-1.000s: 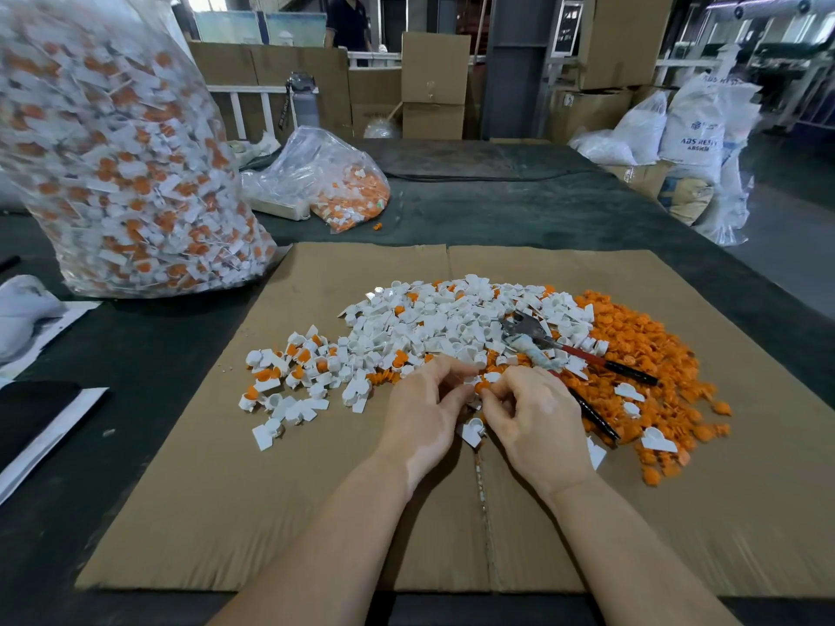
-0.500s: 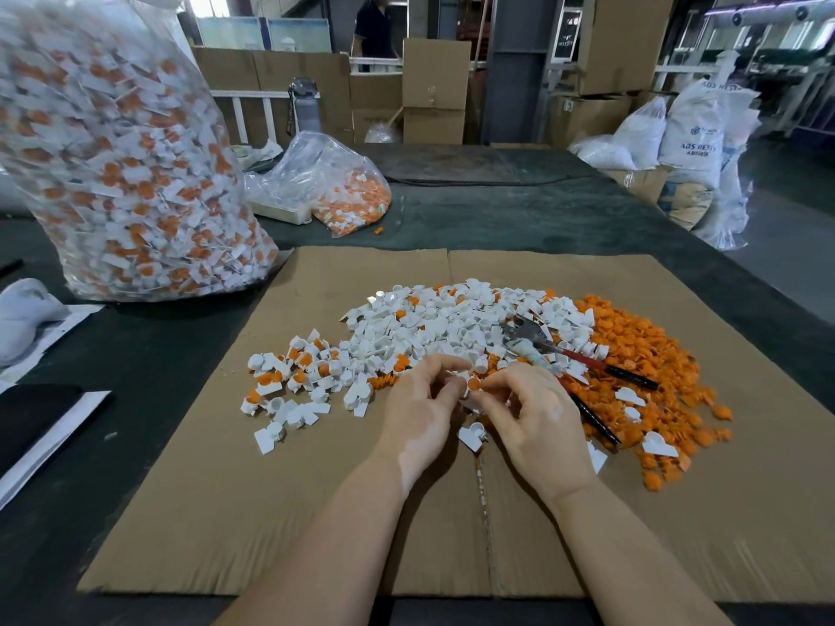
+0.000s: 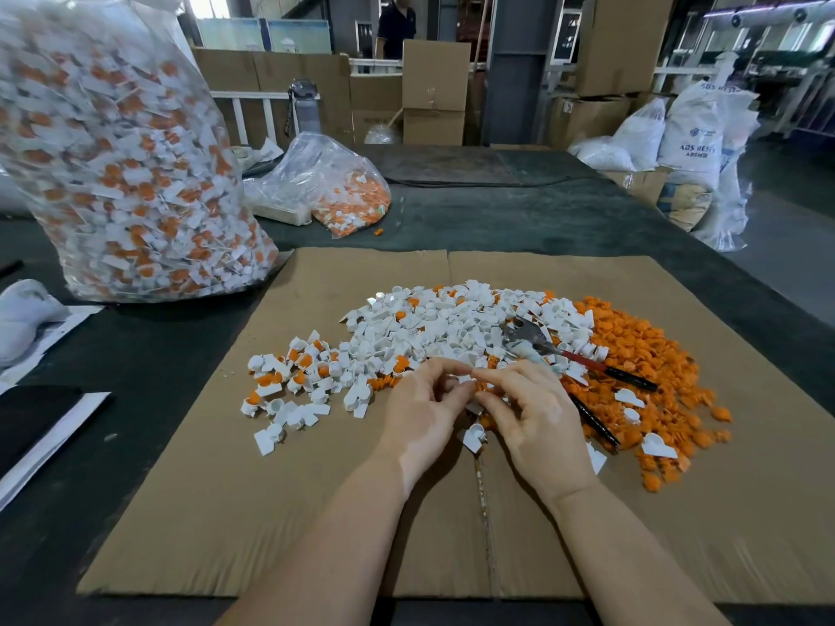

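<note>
A heap of small white plastic parts (image 3: 433, 327) lies on a flattened cardboard sheet (image 3: 316, 490), with a heap of orange caps (image 3: 641, 354) to its right. Assembled white-and-orange pieces (image 3: 298, 377) lie scattered at the left. My left hand (image 3: 424, 413) and my right hand (image 3: 528, 417) meet just in front of the heap, fingertips together, pinching one small white part (image 3: 465, 379) between them. Another white part (image 3: 474, 436) lies on the cardboard below my hands.
Pliers with red-black handles (image 3: 583, 361) lie on the heap to the right. A big clear bag of assembled pieces (image 3: 122, 164) stands far left, a smaller bag (image 3: 334, 187) behind it. Cardboard boxes, white sacks (image 3: 691, 133) and a person stand beyond the dark table (image 3: 497, 210).
Both hands have lifted slightly off the cardboard and drawn their fingertips together on a white part. The piles and pliers have not moved.
</note>
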Demonstrator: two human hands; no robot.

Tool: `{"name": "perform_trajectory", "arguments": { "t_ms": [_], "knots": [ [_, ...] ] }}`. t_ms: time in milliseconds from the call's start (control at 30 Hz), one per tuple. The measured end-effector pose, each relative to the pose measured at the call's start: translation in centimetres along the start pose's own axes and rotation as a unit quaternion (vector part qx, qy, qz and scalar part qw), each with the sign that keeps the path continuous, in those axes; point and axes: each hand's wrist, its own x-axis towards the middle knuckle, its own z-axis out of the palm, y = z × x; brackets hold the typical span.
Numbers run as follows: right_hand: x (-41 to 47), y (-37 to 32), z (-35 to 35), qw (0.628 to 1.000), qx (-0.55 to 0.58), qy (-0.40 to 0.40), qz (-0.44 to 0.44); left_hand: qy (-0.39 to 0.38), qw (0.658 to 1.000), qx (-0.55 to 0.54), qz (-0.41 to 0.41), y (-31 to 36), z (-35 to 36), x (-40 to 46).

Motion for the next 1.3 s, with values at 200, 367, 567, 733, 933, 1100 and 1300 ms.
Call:
{"name": "perform_trajectory", "arguments": {
  "t_ms": [200, 367, 567, 733, 933, 1100, 1300],
  "knots": [
    [0.2, 0.0, -0.1, 1.000, -0.009, 0.000, 0.008, 0.017, 1.000, 0.019, 0.008, -0.2, 0.0, 0.3],
    [1.2, 0.9, -1.2, 0.979, -0.143, 0.049, 0.137, 0.033, 0.999, -0.021, -0.027, 0.1, 0.1, 0.9],
    [3.0, 3.0, -3.3, 0.870, -0.265, -0.202, 0.362, 0.039, 0.997, -0.050, -0.036, 0.2, 0.2, 1.3],
    [3.7, 3.6, -3.5, 0.856, -0.290, -0.237, 0.357, 0.039, 0.998, -0.054, -0.019, 0.1, 0.0, 1.0],
    [3.6, 3.4, -3.5, 0.869, -0.313, -0.203, 0.325, 0.051, 0.998, -0.038, -0.016, 0.0, -0.2, 1.0],
    [3.9, 2.1, -4.1, 0.901, -0.267, -0.163, 0.300, 0.051, 0.994, -0.084, -0.039, -0.1, -0.3, 1.2],
    [3.9, -0.7, -5.0, 0.925, -0.093, -0.246, 0.274, 0.066, 0.977, -0.181, -0.094, 0.1, -0.5, 1.7]
  ]
}}
